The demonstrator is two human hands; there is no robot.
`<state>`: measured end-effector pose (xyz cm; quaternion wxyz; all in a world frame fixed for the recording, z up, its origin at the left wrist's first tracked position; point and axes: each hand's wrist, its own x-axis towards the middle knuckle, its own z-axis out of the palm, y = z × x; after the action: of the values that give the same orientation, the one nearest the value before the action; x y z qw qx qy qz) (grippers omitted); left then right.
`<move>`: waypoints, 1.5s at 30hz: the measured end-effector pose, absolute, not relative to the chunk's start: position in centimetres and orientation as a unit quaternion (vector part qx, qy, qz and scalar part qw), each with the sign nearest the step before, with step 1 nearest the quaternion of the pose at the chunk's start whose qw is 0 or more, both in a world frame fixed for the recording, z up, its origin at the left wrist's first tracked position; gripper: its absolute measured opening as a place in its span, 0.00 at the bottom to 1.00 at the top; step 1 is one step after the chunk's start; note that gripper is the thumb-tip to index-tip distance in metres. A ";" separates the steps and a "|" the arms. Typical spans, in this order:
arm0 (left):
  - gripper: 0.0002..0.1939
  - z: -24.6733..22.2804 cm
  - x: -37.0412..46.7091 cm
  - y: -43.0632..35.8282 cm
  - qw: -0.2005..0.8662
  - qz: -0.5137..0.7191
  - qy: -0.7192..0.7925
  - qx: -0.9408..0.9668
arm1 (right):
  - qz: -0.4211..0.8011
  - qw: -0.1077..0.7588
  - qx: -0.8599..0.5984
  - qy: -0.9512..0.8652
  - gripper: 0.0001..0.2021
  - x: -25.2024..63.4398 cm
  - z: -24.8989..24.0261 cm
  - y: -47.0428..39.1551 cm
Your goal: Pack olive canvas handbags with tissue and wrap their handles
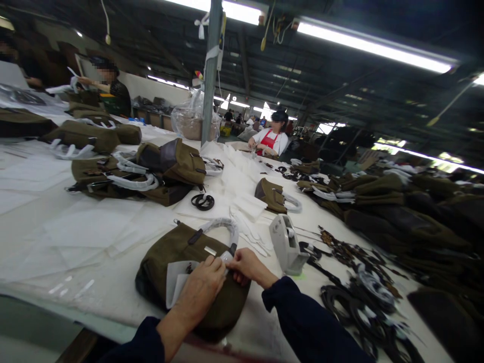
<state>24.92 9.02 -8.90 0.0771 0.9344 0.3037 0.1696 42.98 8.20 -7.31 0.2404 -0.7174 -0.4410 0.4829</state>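
- Left hand (202, 285) is resting on the olive bag (189, 275) lying flat at the near edge of the counter (94, 237), fingers pressed together and pinching a small white paper piece (226, 257) near the handle base.
- Right hand (245, 267) is meeting it from the other side, fingers curled and pinching the same white piece; the two hands are touching.
- The wrapped handle (223, 227) is arching up behind the hands, covered in crinkly translucent film over a dark core.
- Risk, as I judge it: the thin paper is looking easy to tear or slip out if both hands are pulling against each other.
- Risk: the bag is sitting close to the counter's near edge, and a tug toward the person could be dragging it off.
- Risk: the grey tape dispenser (287, 247) is standing just beside the right hand, so an elbow swing could be knocking it into the dark straps (351, 297).
- A white card (177, 285) is lying partly under the left hand, stiff and flat.
- Bag cloth is looking like matte, coarse canvas, soft and slumping; a small metal plate (210, 250) is shining on it.
- More olive bags (151, 171) are piling up farther back on white paper sheets.
- A person in a red apron (270, 141) is working well apart at the far end.
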 end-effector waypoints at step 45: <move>0.06 -5.3 24.6 12.8 0.245 0.174 0.328 0.896 | -0.047 0.187 -0.519 -0.833 0.16 44.6 -10.0 7.2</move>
<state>24.64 12.79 -5.25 0.2446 0.8959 0.3275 0.1740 44.62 7.20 -10.01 0.1867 -0.5189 -0.8329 -0.0466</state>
